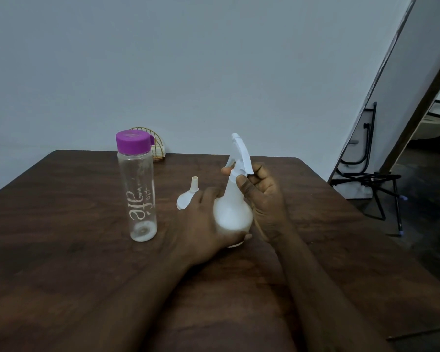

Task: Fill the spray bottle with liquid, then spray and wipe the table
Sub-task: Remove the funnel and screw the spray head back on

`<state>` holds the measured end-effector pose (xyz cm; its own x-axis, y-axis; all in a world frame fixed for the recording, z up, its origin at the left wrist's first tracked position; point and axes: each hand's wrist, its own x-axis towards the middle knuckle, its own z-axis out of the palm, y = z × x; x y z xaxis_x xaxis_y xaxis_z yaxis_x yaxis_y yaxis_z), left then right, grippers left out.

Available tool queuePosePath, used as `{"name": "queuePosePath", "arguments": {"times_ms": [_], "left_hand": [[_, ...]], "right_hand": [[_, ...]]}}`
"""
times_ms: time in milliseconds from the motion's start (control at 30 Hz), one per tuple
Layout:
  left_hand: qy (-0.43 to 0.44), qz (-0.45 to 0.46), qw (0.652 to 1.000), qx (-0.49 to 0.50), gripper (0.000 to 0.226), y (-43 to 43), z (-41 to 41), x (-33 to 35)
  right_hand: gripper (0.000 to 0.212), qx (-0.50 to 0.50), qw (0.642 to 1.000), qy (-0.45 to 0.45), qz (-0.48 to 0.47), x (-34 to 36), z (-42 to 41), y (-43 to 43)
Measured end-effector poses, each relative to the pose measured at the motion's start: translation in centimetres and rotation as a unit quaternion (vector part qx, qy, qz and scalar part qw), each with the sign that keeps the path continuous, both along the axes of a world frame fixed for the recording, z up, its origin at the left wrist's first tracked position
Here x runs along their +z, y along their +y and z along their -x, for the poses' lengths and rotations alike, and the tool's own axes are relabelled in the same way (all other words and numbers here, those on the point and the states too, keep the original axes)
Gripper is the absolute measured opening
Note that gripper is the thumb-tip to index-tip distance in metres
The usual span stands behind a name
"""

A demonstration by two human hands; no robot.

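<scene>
On the desk (74, 275), the spray bottle (233, 212) is between left hand (203, 224) and right hand (264, 199); what may be a funnel (188, 196) lies just behind the left hand, a capped bottle (139, 194) further left, a wire rack (158, 146) behind it

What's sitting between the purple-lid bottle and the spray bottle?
In the head view, a white funnel stands there, spout up, partly hidden behind the left hand holding the spray bottle.
</scene>
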<state>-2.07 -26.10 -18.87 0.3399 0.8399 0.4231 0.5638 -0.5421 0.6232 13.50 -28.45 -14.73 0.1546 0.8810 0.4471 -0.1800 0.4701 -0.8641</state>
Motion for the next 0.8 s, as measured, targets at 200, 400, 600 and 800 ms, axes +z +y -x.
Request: {"name": "queuePosePath", "arguments": {"times_ms": [200,400,600,800], "left_hand": [[-0.035,0.059,0.993,-0.096,0.082,0.4,0.3,0.2],[-0.05,0.07,0.993,-0.076,0.076,0.6,0.7,0.3],[0.024,-0.063,0.996,0.058,0.094,-0.7,-1.0,-0.6],[-0.065,0.137,0.971,-0.186,0.073,0.9,1.6,0.4]], "right_hand": [[0.031,-0.007,1.0,-0.015,-0.001,0.1,-0.2,-0.1],[0.035,-0.001,1.0,-0.02,0.004,0.1,-0.2,-0.1],[0.04,0.001,1.0,-0.005,0.006,0.0,-0.2,-0.1],[0.037,0.015,1.0,-0.021,0.001,0.2,-0.4,-0.1]]}}
